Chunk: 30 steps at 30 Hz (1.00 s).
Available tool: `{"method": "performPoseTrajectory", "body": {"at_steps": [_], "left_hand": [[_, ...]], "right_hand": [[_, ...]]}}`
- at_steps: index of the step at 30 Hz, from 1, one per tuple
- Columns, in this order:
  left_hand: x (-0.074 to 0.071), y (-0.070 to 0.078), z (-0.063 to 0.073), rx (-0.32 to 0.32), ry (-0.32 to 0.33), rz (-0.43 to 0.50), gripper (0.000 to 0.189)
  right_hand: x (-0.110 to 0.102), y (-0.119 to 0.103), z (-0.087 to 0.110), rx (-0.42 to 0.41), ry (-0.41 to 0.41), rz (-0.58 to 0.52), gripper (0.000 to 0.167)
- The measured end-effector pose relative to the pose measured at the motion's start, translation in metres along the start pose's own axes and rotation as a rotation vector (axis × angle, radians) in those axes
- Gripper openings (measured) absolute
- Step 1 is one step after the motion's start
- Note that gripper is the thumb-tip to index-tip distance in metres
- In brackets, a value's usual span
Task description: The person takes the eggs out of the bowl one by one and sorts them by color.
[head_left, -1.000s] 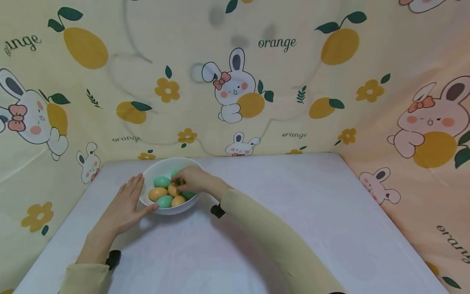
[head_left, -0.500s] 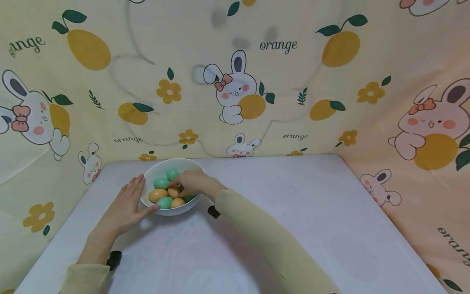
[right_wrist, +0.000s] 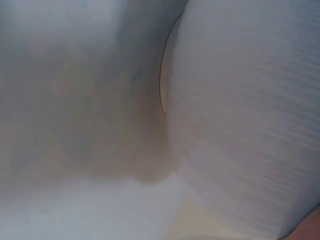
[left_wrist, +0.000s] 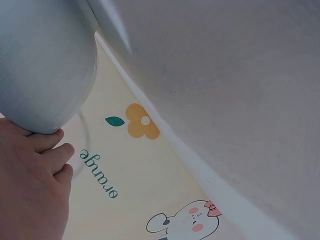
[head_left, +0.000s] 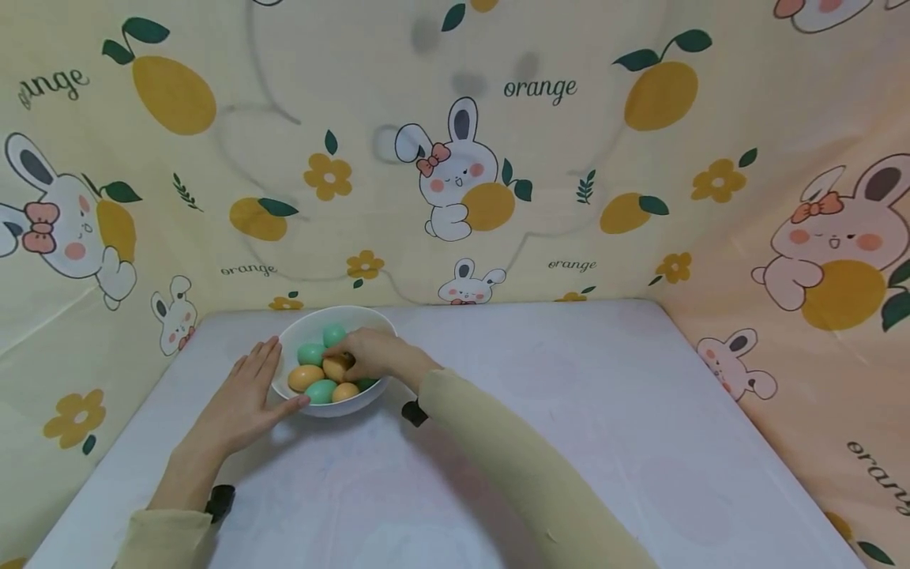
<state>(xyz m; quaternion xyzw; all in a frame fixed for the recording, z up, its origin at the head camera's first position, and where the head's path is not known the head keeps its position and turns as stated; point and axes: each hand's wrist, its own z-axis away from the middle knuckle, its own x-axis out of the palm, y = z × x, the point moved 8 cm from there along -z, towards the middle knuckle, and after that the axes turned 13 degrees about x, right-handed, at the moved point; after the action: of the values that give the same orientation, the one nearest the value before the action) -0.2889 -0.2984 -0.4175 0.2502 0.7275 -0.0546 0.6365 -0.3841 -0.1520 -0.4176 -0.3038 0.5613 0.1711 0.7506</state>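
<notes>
A white bowl (head_left: pixel 298 319) stands at the back left of the table, holding several green and yellow-orange eggs. My left hand (head_left: pixel 245 397) rests against the bowl's left side with fingers straight, its thumb at the near rim. In the left wrist view, the fingertips of the left hand (left_wrist: pixel 35 175) touch the bowl's outer wall (left_wrist: pixel 45 65). My right hand (head_left: pixel 372 353) reaches over the right rim and pinches a yellow-orange egg (head_left: pixel 334 367) between thumb and fingers. Green eggs (head_left: pixel 310 355) and another yellow-orange egg (head_left: pixel 306 378) lie beside it. The right wrist view shows mainly the bowl's outside (right_wrist: pixel 240 110).
A pale tabletop (head_left: pixel 569 427) spreads in front and to the right of the bowl. Behind it hangs a cream curtain (head_left: pixel 554 158) printed with rabbits and oranges, which also lines both sides. The right sleeve (head_left: pixel 526 466) crosses the table's middle.
My right hand has shifted slightly left and its fingers have come together around the yellow-orange egg, showing more of the green egg behind. The left hand stays against the bowl.
</notes>
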Motion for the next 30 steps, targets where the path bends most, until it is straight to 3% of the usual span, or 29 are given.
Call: {"method": "performPoseTrajectory", "body": {"at_steps": [8,17,25,30], "left_hand": [[0.001,0.0,0.001,0.001,0.0,0.002,0.111],[0.001,0.001,0.001,0.017,0.01,0.003,0.11],[0.001,0.002,0.0,0.022,0.015,-0.001,0.11],[0.0,0.001,0.0,0.016,0.012,-0.012,0.11]], "right_hand": [[-0.004,-0.001,0.001,-0.044,0.075,-0.04,0.058],[-0.009,0.002,0.007,-0.037,0.141,-0.108,0.061],[-0.021,0.001,0.023,-0.105,0.293,-0.211,0.061],[-0.026,0.006,0.034,-0.106,0.365,-0.274,0.061]]}}
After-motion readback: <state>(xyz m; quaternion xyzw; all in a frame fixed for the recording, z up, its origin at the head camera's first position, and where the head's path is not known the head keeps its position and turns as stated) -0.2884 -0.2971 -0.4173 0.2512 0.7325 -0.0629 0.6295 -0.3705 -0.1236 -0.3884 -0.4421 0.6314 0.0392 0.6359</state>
